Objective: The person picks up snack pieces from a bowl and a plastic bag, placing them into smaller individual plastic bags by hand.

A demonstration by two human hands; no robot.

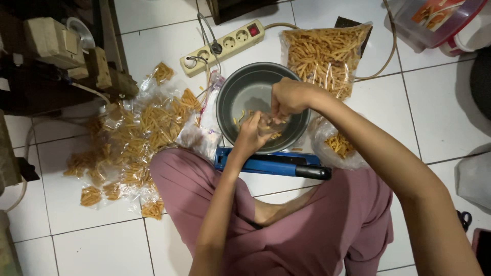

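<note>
Both hands meet over the grey bowl [245, 94]: the left hand [251, 135] fingers grip a small clear bag [267, 124], and the right hand [290, 97] fingers pinch narrowly at its mouth. Few snack sticks remain in the bowl. Many filled small packets [134, 140] lie on the floor tiles at left; a large bag of sticks [322, 53] behind the bowl stays mostly full, so much is left. A blue sealer [271, 164] lies just in front.

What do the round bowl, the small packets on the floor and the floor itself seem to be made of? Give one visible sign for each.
Round bowl: probably metal, dull grey with a soft sheen along its rim.
Small packets: thin clear plastic film; the yellow snack sticks show through and the film glints and crinkles.
Floor: likely glazed ceramic tile; white glossy squares with dark grout lines.
</note>
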